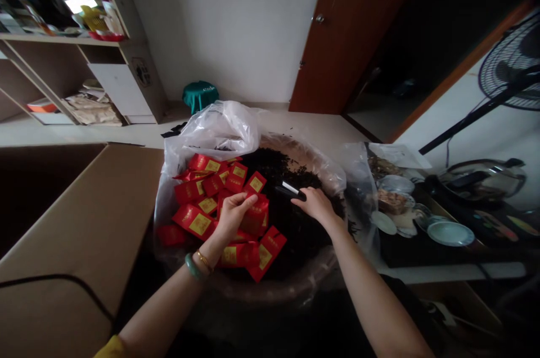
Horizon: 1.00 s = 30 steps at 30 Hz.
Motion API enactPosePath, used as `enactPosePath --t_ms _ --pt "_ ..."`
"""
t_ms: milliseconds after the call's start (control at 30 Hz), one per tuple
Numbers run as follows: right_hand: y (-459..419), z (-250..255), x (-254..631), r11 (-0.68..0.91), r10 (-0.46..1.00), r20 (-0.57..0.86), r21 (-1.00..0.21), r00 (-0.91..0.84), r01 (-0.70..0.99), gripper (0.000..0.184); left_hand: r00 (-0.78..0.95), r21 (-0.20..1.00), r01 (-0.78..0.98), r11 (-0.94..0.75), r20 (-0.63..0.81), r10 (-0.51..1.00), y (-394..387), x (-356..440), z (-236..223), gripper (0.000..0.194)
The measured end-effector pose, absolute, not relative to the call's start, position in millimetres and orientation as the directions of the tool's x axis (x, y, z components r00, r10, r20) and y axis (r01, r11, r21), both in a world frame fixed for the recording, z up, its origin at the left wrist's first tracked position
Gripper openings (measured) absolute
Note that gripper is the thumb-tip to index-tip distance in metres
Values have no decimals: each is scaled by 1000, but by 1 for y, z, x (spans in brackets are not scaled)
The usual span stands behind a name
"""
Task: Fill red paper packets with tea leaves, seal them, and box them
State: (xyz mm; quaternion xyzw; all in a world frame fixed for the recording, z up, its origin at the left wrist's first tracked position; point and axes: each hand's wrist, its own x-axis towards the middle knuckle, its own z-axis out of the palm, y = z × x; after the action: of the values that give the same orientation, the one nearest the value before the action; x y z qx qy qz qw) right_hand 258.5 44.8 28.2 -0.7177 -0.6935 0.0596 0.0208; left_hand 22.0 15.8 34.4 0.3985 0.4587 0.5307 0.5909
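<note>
My left hand (pixel 237 213) pinches the top edge of a red packet (pixel 256 216) with its thumb and fingers. Gripped in my right hand (pixel 317 205) is a small black tool with a bright, shiny face (pixel 291 189); its exact kind is unclear. It hovers over or touches dark loose leaves (pixel 295 240), which look like dried tea. These leaves fill a wide round basket lined with a clear plastic bag (pixel 230 125). Several more red packets with gold labels (pixel 198 224) lie heaped on the leaves at the left. A green bangle and a gold bracelet circle my left wrist.
An open cardboard box (pixel 122 200) stands at the left. To the right, a low table carries a pale dish (pixel 450 232), a glass-lidded pot (pixel 485 178) and small bowls. A fan (pixel 512 66) stands behind it. A green-covered stool (pixel 200 95) sits by the wall.
</note>
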Motion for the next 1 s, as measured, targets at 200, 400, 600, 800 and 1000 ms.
enactPosePath --t_ms 200,400,600,800,1000 --pt "42 29 244 21 989 146 -296 24 955 26 -16 943 -308 129 -141 990 14 22 35 44" --pt "16 44 194 381 925 332 -809 -186 448 23 42 949 -288 128 -121 992 12 24 29 45" --pt "9 45 185 334 941 322 -850 -100 406 20 133 957 -246 157 -127 983 9 28 34 45" --pt "23 40 205 59 973 -72 -843 -221 535 39 137 979 -98 180 -166 977 23 11 42 43" --pt "11 35 209 145 858 -454 -235 -241 961 38 -42 973 156 169 -165 985 54 -37 41 34"
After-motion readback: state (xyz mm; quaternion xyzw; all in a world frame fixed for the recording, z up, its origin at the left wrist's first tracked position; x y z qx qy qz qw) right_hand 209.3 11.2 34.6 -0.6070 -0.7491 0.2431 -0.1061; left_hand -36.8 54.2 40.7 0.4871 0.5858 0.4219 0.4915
